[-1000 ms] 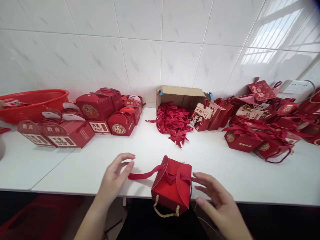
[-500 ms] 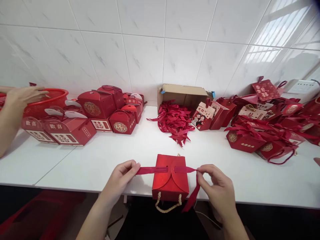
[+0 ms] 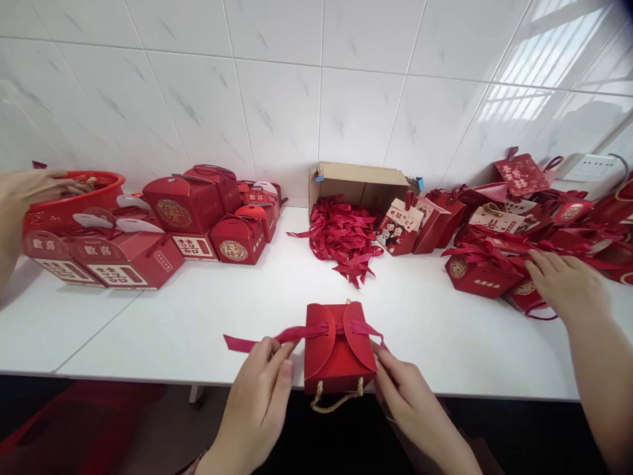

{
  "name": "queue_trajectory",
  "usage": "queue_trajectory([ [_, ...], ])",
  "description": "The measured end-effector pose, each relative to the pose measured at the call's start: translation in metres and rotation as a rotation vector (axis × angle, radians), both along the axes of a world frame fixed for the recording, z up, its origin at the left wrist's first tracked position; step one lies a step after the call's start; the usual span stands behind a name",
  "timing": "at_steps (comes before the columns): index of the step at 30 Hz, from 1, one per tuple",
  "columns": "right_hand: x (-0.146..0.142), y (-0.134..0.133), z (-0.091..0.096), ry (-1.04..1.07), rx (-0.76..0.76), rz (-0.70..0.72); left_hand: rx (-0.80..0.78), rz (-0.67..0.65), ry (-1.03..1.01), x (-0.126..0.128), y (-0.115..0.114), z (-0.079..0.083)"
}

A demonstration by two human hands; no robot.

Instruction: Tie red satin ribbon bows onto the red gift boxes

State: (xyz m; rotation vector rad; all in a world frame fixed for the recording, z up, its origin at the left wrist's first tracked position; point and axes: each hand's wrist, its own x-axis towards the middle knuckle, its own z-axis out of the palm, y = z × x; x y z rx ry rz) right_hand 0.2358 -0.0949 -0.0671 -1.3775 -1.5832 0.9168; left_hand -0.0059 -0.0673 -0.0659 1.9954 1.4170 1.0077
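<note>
A red gift box with a twisted cream rope handle lies at the table's front edge. Through the slots in its curved top flaps runs a dark red ribbon, its left tail sticking out past my fingers. My left hand is just left of the box, fingers closed at the ribbon. My right hand has its fingers together against the box's right side; the ribbon's right end passes behind them and is partly hidden.
Several red boxes stand at left beside a red basket, where a co-worker's hand reaches. Loose ribbons spill from a cardboard carton. Another person's hand touches the ribboned boxes at right.
Both my hands have moved in toward the box, and the ribbon has gone from stretched to slack. A co-worker's arm has come in at right onto the finished-looking ribboned boxes.
</note>
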Motion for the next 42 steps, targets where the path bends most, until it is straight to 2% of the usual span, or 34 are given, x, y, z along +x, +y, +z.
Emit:
queue_trajectory([
  [2,-0.003,0.006,-0.001,0.142,-0.073,-0.103,-0.087,0.035,-0.152,0.006,0.009,0.001],
  [6,-0.006,0.019,0.002,0.605,0.015,-0.358,-0.175,0.071,-0.789,0.015,0.028,0.013],
  [8,-0.004,0.025,0.008,0.812,0.071,-0.412,-0.155,0.050,-1.028,0.016,0.033,0.026],
  [11,0.002,0.034,0.025,0.911,0.165,-0.436,-0.034,0.055,-1.159,0.013,0.038,0.048],
  [15,0.009,0.043,0.057,0.703,0.331,-0.464,0.114,0.095,-1.155,0.009,0.045,0.077],
  [19,0.009,0.050,0.091,0.462,0.536,-0.412,0.258,-0.002,-1.047,0.010,0.055,0.102],
  [21,0.008,0.055,0.106,0.442,0.600,-0.325,0.297,-0.066,-0.963,0.014,0.059,0.112],
  [25,0.005,0.066,0.126,0.489,0.599,-0.182,0.386,-0.110,-0.792,0.026,0.064,0.130],
  [29,0.002,0.071,0.141,0.533,0.597,-0.125,0.433,-0.141,-0.746,0.038,0.066,0.144],
  [33,-0.001,0.073,0.151,0.567,0.591,-0.098,0.404,-0.245,-0.751,0.044,0.069,0.155],
  [42,-0.007,0.072,0.159,0.539,0.665,-0.082,0.406,-0.357,-0.717,0.050,0.060,0.169],
])
